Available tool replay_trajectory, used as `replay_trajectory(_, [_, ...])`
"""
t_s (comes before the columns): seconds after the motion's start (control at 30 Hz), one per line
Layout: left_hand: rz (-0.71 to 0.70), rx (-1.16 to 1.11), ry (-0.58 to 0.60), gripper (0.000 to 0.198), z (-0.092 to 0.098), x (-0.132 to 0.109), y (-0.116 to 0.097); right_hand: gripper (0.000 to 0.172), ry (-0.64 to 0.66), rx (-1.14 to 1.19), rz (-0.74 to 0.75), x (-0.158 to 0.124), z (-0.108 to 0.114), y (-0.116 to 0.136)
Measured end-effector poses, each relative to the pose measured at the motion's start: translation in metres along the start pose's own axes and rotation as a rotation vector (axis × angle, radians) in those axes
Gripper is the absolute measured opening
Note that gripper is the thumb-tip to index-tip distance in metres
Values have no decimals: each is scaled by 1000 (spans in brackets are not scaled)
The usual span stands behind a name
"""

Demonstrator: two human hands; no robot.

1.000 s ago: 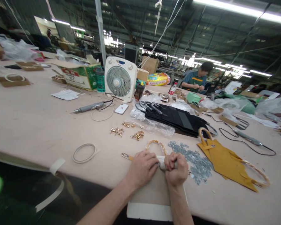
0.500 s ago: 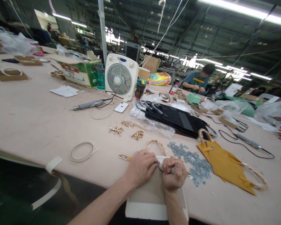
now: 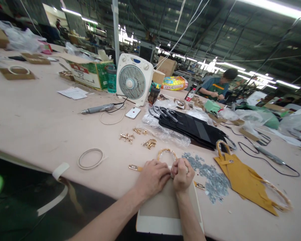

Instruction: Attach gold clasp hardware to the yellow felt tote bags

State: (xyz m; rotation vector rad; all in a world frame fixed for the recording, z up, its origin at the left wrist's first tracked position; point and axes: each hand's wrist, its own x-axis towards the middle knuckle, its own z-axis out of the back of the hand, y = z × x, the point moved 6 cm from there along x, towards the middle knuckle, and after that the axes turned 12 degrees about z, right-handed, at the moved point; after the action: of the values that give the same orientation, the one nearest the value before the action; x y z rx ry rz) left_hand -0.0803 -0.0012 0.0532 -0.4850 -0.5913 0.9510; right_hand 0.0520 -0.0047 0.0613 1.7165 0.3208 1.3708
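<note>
A beige and white bag panel (image 3: 160, 207) lies in front of me, with a braided tan handle (image 3: 167, 153) at its far edge. My left hand (image 3: 153, 177) rests on the upper part with its fingers bent together, gripping it. Beside it, my right hand (image 3: 183, 174) is closed in a fist round a small pale-handled tool (image 3: 187, 170), mostly hidden by the fingers. The tool's tip meets the panel near my left fingertips, out of sight. Tan strap ends with gold metal fittings stick out at the left (image 3: 134, 167) and right (image 3: 199, 185).
Grey metal pieces (image 3: 215, 180) lie right of the panel, beside a mustard bag (image 3: 243, 177). Gold fittings (image 3: 149, 143), a tape roll (image 3: 90, 159), black bags (image 3: 193, 127), a phone (image 3: 133, 112), an electric screwdriver (image 3: 97, 108) and a fan (image 3: 133, 80) sit around. A co-worker (image 3: 217, 87) is across the table.
My right fist has turned more upright and moved slightly left, closer to my left hand. The pale tool is now mostly covered, and the right strap fitting shows. The view has shifted a little.
</note>
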Motion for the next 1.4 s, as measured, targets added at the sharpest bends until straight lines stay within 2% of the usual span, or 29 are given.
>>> replay_trajectory(0.2, [-25, -7, -23, 21, 1, -4, 0, 42, -16, 85, -126, 6, 2, -6])
replay_trajectory(0.4, [-71, 4, -79, 25, -3, -6, 2, 37, -267, 328, -164, 17, 21, -5])
replay_trajectory(0.6, [-77, 19, -56, 23, -2, -6, -1, 42, -144, 283, -322, 30, 2, -22])
replay_trajectory(0.73, [-79, 35, -82, 24, -4, -6, -1, 43, -110, 274, -398, 30, -3, -32])
replay_trajectory(0.8, [-81, 39, -96, 24, -5, -6, 0, 44, -96, 274, -374, 26, -2, -30])
replay_trajectory(0.97, [-86, 37, -90, 24, -6, -5, 0, 45, -37, 201, -184, 15, 2, -15])
replay_trajectory(1.1, [-74, 38, -65, 27, -4, -4, 0, 44, -22, 225, -150, 20, 4, -2])
replay_trajectory(1.27, [-43, 37, -33, 53, -4, -5, 2, 39, -74, 356, -37, 35, 10, 26])
replay_trajectory(1.33, [-43, 41, -28, 50, -4, -5, 1, 41, -49, 354, -22, 30, 7, 28])
replay_trajectory(1.4, [-45, 43, -17, 41, -3, -5, -1, 45, 5, 308, -67, 21, 0, 20])
